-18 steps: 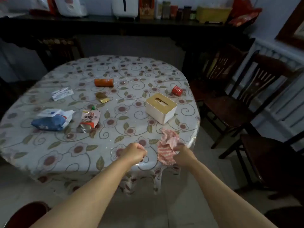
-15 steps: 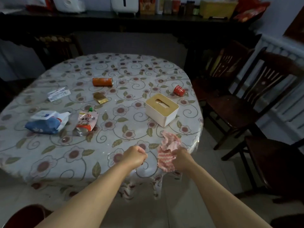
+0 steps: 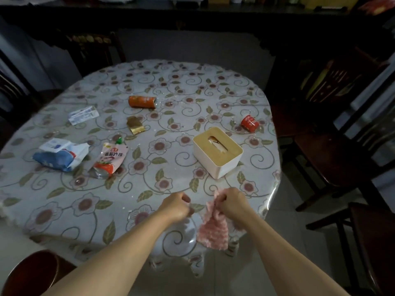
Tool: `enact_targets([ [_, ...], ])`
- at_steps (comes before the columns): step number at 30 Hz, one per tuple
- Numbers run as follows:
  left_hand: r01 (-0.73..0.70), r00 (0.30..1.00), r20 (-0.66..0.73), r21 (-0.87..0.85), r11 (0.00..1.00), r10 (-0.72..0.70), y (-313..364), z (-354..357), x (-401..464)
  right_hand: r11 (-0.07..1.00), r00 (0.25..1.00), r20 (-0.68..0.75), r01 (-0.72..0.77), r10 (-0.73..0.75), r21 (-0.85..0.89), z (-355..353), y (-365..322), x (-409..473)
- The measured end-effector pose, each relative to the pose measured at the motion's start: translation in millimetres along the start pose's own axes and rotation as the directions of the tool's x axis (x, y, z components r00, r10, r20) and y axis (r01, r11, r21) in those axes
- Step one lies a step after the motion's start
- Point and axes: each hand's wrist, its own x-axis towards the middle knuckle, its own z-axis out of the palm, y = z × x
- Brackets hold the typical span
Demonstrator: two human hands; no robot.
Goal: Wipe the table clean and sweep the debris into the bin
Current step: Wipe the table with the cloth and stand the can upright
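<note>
Presently, right hand (image 3: 232, 202): fingers (image 3: 221, 197) closed on the top edge of a pink cloth (image 3: 212, 228), which hangs over the table (image 3: 64, 206) rim at 5 o'clock. Left hand (image 3: 175, 207): curled into a fist just beside the cloth; whether it holds anything cannot be told. Tissue box (image 3: 218, 153), white with tan lid: at 1 o'clock from the hands. Small red can (image 3: 249, 123): on its side, at 2 o'clock near the far right edge. Orange can (image 3: 142, 102): on its side, 11 o'clock. Gold wrapper (image 3: 135, 125): just nearer than the orange can. White paper packet (image 3: 83, 114), blue-and-white bag (image 3: 61, 154), strawberry snack pouch (image 3: 110, 160): 9 to 10 o'clock. Pale crumbs scattered across the floral cover.
</note>
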Motion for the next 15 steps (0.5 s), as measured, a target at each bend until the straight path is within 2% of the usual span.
enact_targets([
  [3, -0.100, 0.991, 0.086, -0.018, 0.995, 0.101, 28.8, -12.8, -8.8, 0.967, 0.996, 0.068, 0.036, -0.055, 0.251, -39.2, -30.1, -4.5],
  [7, -0.181, 0.970, 0.168, 0.004, 0.984, 0.178, 68.7, -29.5, -23.7, 0.881, 0.968, 0.139, 0.125, -0.209, 0.456, -84.7, -72.9, -17.7],
  [9, -0.199, 0.975, 0.108, 0.015, 0.980, 0.197, 83.9, -41.1, -30.8, 0.853, 0.968, 0.070, 0.177, -0.242, 0.491, -99.2, -89.4, -16.8],
  [10, -0.196, 0.979, 0.055, 0.002, 0.981, 0.195, 89.3, -47.9, -33.4, 0.842, 0.974, -0.008, 0.201, -0.227, 0.501, -105.0, -95.3, -14.5],
  [13, -0.220, 0.974, -0.074, -0.108, 0.969, 0.213, 99.2, -72.7, -40.3, 0.817, 0.969, -0.222, 0.217, -0.113, 0.535, -119.5, -102.5, -1.3],
  [15, -0.229, 0.971, -0.115, -0.173, 0.958, 0.211, 104.2, -88.8, -44.5, 0.814, 0.963, -0.259, 0.210, -0.076, 0.541, -125.1, -103.0, 5.7],
])
